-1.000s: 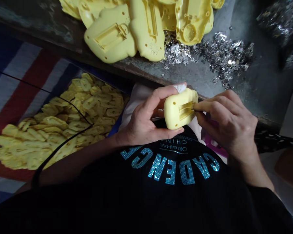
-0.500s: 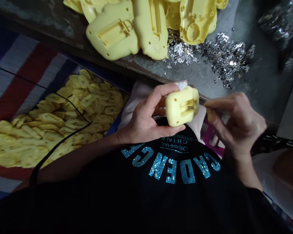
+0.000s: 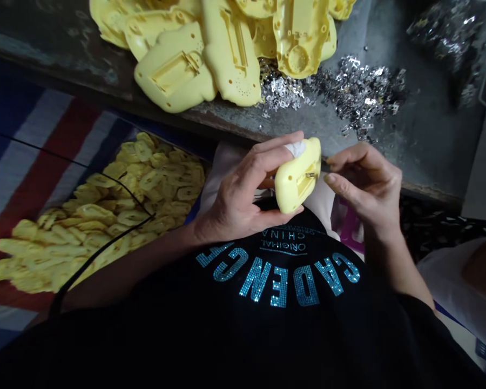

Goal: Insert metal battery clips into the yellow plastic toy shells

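My left hand (image 3: 243, 189) grips a pale yellow plastic shell (image 3: 285, 189) by its sides, thumb below and fingers above. White tape (image 3: 296, 148) is wrapped round one of its fingertips. A slotted recess in the shell faces right, and a small metal contact (image 3: 310, 174) sits inside it. My right hand (image 3: 366, 186) is just right of the shell, thumb and index fingertip a little apart. Whether a tiny piece lies at its fingertips is too small to tell.
Several yellow shells (image 3: 178, 70) are piled on the dark metal table (image 3: 421, 135). Small shiny metal contacts (image 3: 364, 92) lie heaped beside them. At left, a striped sack (image 3: 40, 146) holds many yellow parts (image 3: 146, 189). A black cord (image 3: 101, 248) crosses there. Someone's leg (image 3: 461, 275) is at right.
The shell has turned edge-on in my left hand. My right hand has come left to its edge, and its pinched thumb and index finger have parted. The view has shifted slightly.
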`<state>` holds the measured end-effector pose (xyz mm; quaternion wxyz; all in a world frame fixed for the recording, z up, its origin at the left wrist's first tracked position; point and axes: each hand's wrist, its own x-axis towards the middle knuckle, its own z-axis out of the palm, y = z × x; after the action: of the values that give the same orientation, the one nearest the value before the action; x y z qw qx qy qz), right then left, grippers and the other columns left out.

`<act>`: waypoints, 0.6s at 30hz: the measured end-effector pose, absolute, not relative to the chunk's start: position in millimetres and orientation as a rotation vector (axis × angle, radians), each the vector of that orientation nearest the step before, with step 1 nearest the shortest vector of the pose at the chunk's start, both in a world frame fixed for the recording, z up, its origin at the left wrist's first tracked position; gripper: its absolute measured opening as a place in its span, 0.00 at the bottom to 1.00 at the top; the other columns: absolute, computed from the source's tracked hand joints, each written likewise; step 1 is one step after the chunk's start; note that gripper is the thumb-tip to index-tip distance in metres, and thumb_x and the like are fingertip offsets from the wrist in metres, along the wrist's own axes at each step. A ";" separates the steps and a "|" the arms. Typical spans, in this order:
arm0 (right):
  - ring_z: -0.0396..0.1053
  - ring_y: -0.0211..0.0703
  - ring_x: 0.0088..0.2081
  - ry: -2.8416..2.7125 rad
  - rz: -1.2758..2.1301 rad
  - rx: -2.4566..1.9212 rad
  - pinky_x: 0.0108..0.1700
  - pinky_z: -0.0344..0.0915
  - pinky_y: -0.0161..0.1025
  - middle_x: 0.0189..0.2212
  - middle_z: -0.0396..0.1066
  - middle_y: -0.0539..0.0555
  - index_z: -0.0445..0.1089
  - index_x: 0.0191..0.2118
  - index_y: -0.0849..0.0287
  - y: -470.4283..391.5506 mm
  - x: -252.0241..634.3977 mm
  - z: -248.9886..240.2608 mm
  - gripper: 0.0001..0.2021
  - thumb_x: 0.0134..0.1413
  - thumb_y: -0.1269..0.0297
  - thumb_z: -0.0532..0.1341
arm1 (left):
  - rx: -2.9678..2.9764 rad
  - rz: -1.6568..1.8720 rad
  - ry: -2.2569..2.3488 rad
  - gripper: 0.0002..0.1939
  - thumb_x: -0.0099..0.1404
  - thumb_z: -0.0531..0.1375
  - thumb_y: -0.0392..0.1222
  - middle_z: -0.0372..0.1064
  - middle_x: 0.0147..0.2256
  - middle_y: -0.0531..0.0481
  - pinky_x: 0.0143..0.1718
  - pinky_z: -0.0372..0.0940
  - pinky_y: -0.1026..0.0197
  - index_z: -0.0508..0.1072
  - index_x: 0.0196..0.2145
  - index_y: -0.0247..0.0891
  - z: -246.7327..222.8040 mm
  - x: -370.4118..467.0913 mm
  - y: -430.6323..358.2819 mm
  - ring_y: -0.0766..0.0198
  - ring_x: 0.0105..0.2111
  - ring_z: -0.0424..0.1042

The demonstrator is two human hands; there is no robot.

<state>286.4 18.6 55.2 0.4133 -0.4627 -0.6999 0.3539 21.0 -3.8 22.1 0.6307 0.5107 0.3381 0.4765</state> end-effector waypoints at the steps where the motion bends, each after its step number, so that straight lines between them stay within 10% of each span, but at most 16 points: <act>1: 0.78 0.46 0.38 -1.785 0.864 -1.150 0.42 0.77 0.48 0.38 0.82 0.50 0.84 0.46 0.47 15.4 284.9 57.3 0.09 0.68 0.51 0.76 | 1.273 1.098 0.778 0.43 0.54 0.85 0.36 0.64 0.80 0.48 0.86 0.53 0.37 0.79 0.65 0.45 23.7 21.1 -3.2 0.39 0.85 0.50; 12: 0.68 0.38 0.31 -1.753 0.876 -1.304 0.36 0.64 0.41 0.30 0.76 0.46 0.75 0.33 0.53 14.2 264.6 61.1 0.11 0.63 0.60 0.75 | 2.117 1.020 0.854 0.26 0.76 0.70 0.39 0.68 0.78 0.51 0.76 0.73 0.40 0.76 0.69 0.49 25.9 25.9 -0.1 0.46 0.76 0.72; 18: 0.64 0.36 0.28 -1.580 1.182 -1.367 0.32 0.59 0.38 0.27 0.72 0.45 0.73 0.30 0.54 21.6 265.7 61.0 0.13 0.55 0.56 0.74 | 2.340 1.282 0.742 0.40 0.77 0.70 0.46 0.65 0.79 0.46 0.74 0.76 0.41 0.60 0.79 0.50 14.5 22.6 5.0 0.46 0.76 0.72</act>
<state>265.7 21.6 61.0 0.3620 -0.5308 -0.6135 0.4591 22.6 5.0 14.5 0.1850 0.8303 0.2634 0.4549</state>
